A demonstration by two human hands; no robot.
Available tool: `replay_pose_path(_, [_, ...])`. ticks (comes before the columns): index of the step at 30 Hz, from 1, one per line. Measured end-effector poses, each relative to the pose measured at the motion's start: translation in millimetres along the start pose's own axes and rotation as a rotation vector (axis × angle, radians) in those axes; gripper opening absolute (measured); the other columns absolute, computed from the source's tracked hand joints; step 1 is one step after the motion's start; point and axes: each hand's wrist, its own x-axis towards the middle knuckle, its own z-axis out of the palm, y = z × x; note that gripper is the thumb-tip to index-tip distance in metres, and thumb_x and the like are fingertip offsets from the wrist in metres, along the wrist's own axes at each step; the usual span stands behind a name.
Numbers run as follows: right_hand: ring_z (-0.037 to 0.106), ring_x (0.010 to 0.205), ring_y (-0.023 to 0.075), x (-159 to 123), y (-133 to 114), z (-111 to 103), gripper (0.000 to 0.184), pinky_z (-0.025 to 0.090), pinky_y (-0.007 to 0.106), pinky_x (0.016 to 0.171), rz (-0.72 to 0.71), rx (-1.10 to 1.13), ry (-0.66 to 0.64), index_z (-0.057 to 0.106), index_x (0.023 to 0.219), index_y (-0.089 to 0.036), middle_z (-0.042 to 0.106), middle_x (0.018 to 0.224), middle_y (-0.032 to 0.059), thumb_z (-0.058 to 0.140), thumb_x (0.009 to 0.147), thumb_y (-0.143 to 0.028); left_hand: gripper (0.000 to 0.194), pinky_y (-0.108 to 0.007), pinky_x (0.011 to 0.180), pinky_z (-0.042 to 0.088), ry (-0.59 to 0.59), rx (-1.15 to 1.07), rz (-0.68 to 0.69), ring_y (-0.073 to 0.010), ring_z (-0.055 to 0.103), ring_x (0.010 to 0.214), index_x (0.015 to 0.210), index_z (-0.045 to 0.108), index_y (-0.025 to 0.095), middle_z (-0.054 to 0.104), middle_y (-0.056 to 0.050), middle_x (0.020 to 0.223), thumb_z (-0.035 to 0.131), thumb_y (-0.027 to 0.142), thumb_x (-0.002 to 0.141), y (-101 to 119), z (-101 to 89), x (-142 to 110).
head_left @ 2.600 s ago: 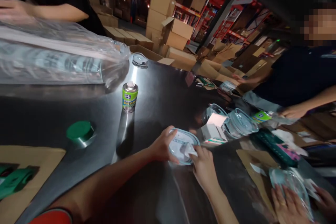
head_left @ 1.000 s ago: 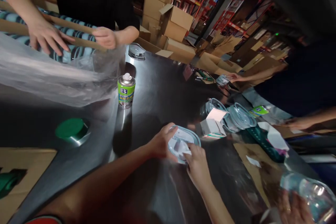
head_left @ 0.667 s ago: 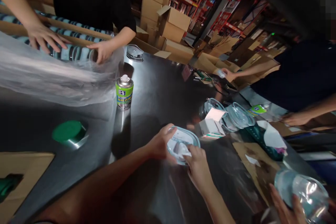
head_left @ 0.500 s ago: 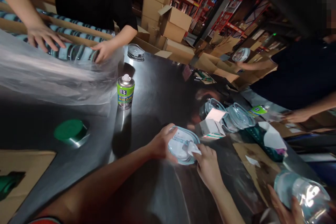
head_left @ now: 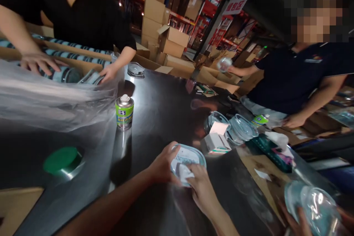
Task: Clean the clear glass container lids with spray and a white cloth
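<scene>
My left hand is closed around the left edge of a food container, rounded and oblong, with a pale blue rim and lettering on its face. It is held tilted just above the metal table. My right hand pinches a white tissue and presses it on the lower part of that face. Right behind the container stands a small white box with its flap up. Clear containers with pale blue rims sit beyond the box. The underside of the held container is hidden.
A spray can and a green-lidded round container stand to the left on the metal table. Co-workers' hands handle containers at far left, far right and lower right. Stained cardboard lies at right.
My right hand has moved the tissue from the right side of the container's face to its lower left. My left hand keeps its hold. The camera view has shifted.
</scene>
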Motion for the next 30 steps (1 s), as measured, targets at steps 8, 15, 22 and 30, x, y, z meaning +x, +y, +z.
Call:
replay_pose_path(8, [0.053,0.095,0.0233,-4.2,7.1,4.2,0.033,0.039,0.037,0.079,0.085,-0.007,0.026,0.07,0.079,-0.022,0.064,0.11,0.007,0.049,0.069,0.002,0.127,-0.059,0.11,0.03,0.0,0.018,0.021,-0.0462,0.031,0.135,0.147,0.028,0.014,0.03,-0.025,0.149,0.084,0.058,0.042,-6.7,5.1,1.0])
replay_pose_path(15, [0.055,0.089,0.0221,-12.2,11.8,1.4,0.038,0.039,0.036,0.075,0.078,-0.033,0.071,0.07,0.08,-0.023,0.066,0.104,0.0061,0.044,0.071,0.004,0.135,-0.056,0.112,0.027,-0.067,0.046,-0.034,-0.0441,0.027,0.138,0.149,0.022,0.011,0.024,-0.027,0.151,0.081,0.066,0.04,-1.4,2.9,3.2])
replay_pose_path(22, [0.057,0.094,0.0212,-10.9,1.6,7.3,0.034,0.043,0.034,0.078,-0.047,0.025,0.102,0.067,0.076,-0.023,0.065,0.108,0.0045,0.044,0.073,0.002,0.135,-0.057,0.113,0.024,-0.078,0.048,-0.028,-0.0466,0.023,0.139,0.146,0.027,0.001,0.023,-0.033,0.15,0.073,0.076,0.043,-1.6,1.3,3.8])
replay_pose_path(30, [0.059,0.093,0.0246,-7.5,20.0,17.6,0.036,0.046,0.038,0.077,0.039,-0.101,0.104,0.07,0.08,-0.024,0.066,0.11,0.0078,0.045,0.071,0.001,0.132,-0.055,0.11,0.033,0.034,-0.018,0.005,-0.0456,0.036,0.133,0.143,0.036,0.008,0.034,-0.026,0.147,0.075,0.076,0.036,-4.7,8.7,4.0])
